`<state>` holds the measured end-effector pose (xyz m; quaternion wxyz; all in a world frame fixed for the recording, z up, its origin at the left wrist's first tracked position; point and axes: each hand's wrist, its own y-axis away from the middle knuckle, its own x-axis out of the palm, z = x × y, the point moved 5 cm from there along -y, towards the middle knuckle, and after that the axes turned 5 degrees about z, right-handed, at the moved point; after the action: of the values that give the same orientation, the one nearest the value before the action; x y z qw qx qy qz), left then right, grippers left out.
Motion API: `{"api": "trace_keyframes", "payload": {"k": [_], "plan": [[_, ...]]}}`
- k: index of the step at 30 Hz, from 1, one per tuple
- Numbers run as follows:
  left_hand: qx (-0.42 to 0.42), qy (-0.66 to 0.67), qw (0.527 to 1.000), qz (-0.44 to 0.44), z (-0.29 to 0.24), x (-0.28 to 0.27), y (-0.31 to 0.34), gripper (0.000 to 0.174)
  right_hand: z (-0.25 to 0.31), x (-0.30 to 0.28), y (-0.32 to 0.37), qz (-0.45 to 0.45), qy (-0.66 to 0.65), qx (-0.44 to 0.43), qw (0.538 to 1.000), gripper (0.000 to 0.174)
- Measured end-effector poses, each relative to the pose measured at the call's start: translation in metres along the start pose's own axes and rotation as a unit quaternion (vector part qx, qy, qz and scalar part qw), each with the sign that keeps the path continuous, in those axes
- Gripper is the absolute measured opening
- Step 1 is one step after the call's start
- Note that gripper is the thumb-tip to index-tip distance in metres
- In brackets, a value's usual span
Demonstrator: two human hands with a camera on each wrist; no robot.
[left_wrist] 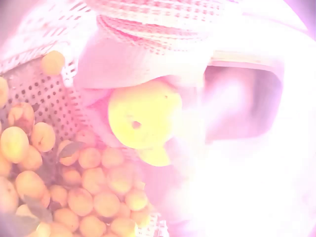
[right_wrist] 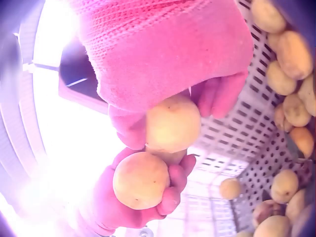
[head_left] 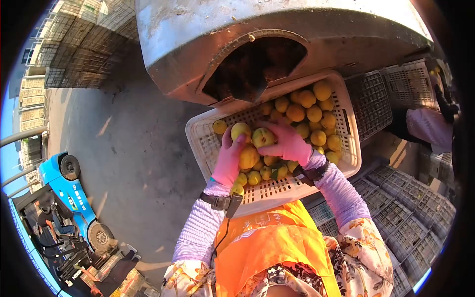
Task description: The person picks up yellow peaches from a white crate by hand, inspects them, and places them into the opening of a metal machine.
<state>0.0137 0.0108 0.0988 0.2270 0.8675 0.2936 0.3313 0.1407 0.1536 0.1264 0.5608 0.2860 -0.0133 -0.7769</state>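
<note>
1. Head view: at the far left, stacked crates stand in the upper corner, and below them a blue vehicle is on the grey ground.
2. Toward the middle, the left hand, in a pink glove, grips a yellow fruit above the white crate. A further fruit shows just below; whether this hand also holds it, I cannot tell.
3. Right beside it, the right hand, likewise gloved in pink, grips a greenish-yellow fruit. The two held fruits are close together in front of the person, who wears an orange apron.
4. Beneath and around the hands, many loose fruits lie in the white crate, most of them toward its right side. A large weathered housing with a dark opening overhangs the crate's far edge.
5. Farther right, a dark crate is next to the white one, and more stacked crates fill the lower right.
6. Left wrist view: glare washes out the right part; the held fruit sits against the glove.
7. Right wrist view: both hands' fingers curl round their fruits, one above the other here.
</note>
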Motion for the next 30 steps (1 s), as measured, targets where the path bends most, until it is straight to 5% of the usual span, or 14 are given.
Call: {"api": "trace_keyframes", "payload": {"k": [5,11,13,19,22,26,30], "plan": [[0.085,0.007,0.996,0.026,-0.046,0.040,0.063,0.066,0.066,-0.011,0.066,-0.167,-0.256,-0.036,0.952,0.065],[0.192,-0.047,0.980,0.016,-0.074,0.060,0.063,0.060,0.103,-0.033,0.056,-0.342,0.037,-0.091,0.935,0.084],[0.079,0.074,0.985,0.134,-0.073,0.043,0.059,0.062,0.105,-0.046,0.028,-0.416,0.145,-0.151,0.885,0.079],[-0.039,0.273,0.926,0.256,-0.085,0.049,0.070,0.075,0.088,-0.059,-0.091,-0.454,0.268,-0.113,0.842,0.074],[-0.053,0.277,0.915,0.288,-0.084,0.051,0.069,0.077,0.113,-0.086,-0.083,-0.386,0.214,-0.115,0.890,0.078],[-0.067,0.197,0.913,0.351,-0.079,0.058,0.066,0.079,0.151,-0.069,0.017,-0.180,0.068,-0.170,0.966,0.083],[-0.116,0.162,0.977,0.074,-0.097,0.092,0.064,0.081,0.143,-0.040,0.044,-0.252,0.173,-0.158,0.939,0.083]]}}
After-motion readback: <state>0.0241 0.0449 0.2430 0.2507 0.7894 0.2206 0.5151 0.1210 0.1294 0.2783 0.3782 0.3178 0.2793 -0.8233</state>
